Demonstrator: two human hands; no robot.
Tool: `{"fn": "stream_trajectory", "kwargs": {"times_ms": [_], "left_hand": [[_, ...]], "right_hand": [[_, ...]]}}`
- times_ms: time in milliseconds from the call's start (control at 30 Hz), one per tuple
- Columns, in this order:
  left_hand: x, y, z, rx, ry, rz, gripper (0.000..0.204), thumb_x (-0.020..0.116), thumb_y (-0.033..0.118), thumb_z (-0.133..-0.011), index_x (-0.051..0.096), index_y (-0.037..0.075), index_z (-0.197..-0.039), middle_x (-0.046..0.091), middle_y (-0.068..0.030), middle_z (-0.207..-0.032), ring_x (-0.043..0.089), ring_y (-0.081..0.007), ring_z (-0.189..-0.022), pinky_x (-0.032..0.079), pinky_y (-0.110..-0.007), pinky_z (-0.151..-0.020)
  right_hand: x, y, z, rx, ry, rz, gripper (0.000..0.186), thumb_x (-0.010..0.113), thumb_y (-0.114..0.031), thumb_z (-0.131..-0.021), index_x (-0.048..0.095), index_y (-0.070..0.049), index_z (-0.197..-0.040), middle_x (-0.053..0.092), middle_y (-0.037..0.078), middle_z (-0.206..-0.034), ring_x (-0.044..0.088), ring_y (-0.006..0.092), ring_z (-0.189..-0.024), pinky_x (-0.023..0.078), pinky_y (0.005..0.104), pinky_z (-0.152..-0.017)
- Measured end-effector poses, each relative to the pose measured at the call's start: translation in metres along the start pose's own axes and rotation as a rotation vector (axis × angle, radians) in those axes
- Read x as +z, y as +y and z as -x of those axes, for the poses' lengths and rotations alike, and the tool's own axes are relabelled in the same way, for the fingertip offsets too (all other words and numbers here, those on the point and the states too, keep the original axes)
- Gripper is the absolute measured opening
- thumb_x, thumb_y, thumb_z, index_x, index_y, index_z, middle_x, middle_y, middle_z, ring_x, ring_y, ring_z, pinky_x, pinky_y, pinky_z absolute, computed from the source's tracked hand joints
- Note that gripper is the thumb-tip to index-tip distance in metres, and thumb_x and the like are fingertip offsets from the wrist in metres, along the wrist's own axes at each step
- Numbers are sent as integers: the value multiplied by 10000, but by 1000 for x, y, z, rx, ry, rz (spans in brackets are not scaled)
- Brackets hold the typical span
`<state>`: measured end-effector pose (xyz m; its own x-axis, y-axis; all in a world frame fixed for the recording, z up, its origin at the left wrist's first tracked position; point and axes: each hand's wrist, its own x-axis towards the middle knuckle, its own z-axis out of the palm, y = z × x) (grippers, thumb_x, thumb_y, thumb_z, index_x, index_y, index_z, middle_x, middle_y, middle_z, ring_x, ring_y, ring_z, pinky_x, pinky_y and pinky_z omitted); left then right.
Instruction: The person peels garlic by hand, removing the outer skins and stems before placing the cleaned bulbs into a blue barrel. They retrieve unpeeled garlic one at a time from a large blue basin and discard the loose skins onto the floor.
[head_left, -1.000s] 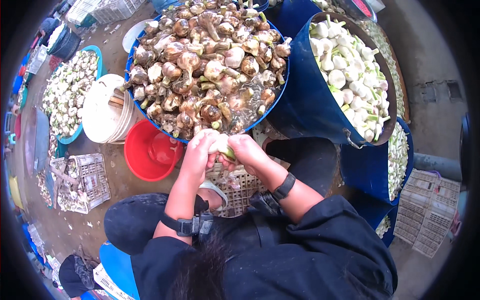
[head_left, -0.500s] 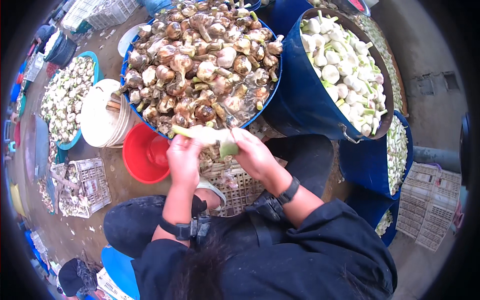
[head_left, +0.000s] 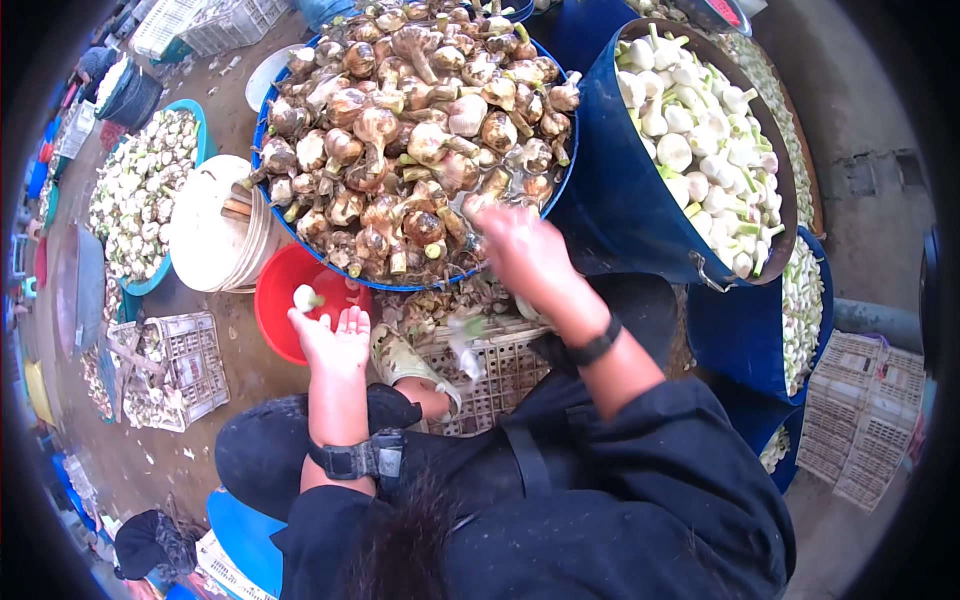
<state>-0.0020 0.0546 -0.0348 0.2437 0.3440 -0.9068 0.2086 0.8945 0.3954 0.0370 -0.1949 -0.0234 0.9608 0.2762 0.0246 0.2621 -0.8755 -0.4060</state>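
Note:
My left hand is palm up with its fingers spread, at the near edge of a red basin. A peeled white garlic bulb with a short green stem shows just beyond its fingertips, over the basin. Whether it still touches the hand, I cannot tell. My right hand, smeared by motion, is over the near right rim of a blue tub heaped with brown, unpeeled garlic bulbs. Its fingers are too blurred to read. Below it, a blurred scrap of garlic skin hangs in the air above a crate.
Peelings lie on the plastic crate between my legs. A blue drum of peeled garlic leans at the right, with more garlic containers beyond. White buckets, a teal tub of garlic and a crate stand left.
My hands have parted: the left moved left and down to the red basin, the right moved up to the tub. The peeled bulb left their joint hold; a skin scrap came loose.

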Motion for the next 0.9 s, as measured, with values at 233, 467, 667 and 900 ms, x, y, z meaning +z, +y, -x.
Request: {"fn": "stream_trajectory", "kwargs": {"times_ms": [233,467,667,900], "left_hand": [[20,-46,23,364,-490,-510,309,542,264,-876,449,83,-1108,522,-57,-961,527,-128,-710,440,-236,-575],[22,-58,48,185,-765,-771,483,453,457,-892,460,55,-1160,565,-101,-986,537,-108,-665,424,-214,-516],[24,-51,40,452,-805,-917,288,567,258,-832,542,51,-1029,578,5,-779,462,-29,-510,306,-154,-373],[19,-42,36,-4,-834,-703,376,553,258,-801,491,90,-1132,585,-11,-915,548,-69,-665,365,-166,-440]], "right_hand": [[44,65,-77,-202,-448,629,153,510,-181,-778,613,-85,-839,653,54,-837,623,195,-843,445,339,-742],[-4,-12,4,64,-251,-417,248,474,-272,-878,583,-53,-836,600,179,-720,606,333,-707,477,425,-621],[10,-50,35,-87,-192,-310,166,554,-199,-775,534,-48,-707,581,169,-624,591,334,-609,479,426,-571],[33,-37,30,561,-433,-1383,224,528,-213,-856,660,-41,-798,595,5,-643,560,94,-587,470,268,-554]]}}
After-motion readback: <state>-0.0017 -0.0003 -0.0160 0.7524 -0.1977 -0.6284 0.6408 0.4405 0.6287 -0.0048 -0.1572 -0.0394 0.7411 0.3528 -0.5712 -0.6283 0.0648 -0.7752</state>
